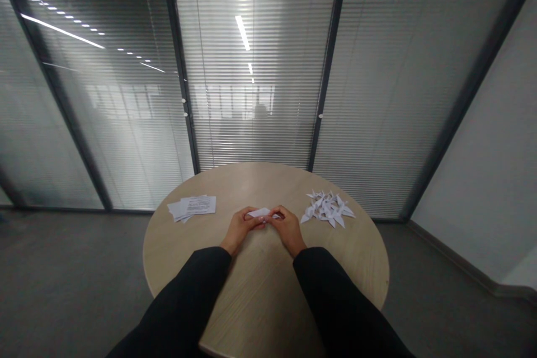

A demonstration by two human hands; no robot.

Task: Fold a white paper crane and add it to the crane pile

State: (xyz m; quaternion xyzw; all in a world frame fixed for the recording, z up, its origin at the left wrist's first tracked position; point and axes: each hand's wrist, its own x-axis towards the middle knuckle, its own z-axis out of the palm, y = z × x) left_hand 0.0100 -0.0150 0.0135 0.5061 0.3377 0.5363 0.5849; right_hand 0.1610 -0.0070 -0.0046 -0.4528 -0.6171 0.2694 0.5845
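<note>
A small folded piece of white paper [260, 212] lies between my two hands over the middle of the round table [268, 291]. My left hand [243, 227] pinches its left side, with thumb and fingers closed on it. On the other side my right hand [287, 227] grips the paper too, its thumb close to the left thumb. The fingers cover much of the paper, so its exact folded shape is hidden.
Several folded white paper pieces with pointed tips, like origami cranes [328, 208], are heaped at the right. Loose sheets of printed paper [199, 205] lie overlapping at the left. Behind the table stands a glass partition with blinds [255, 123].
</note>
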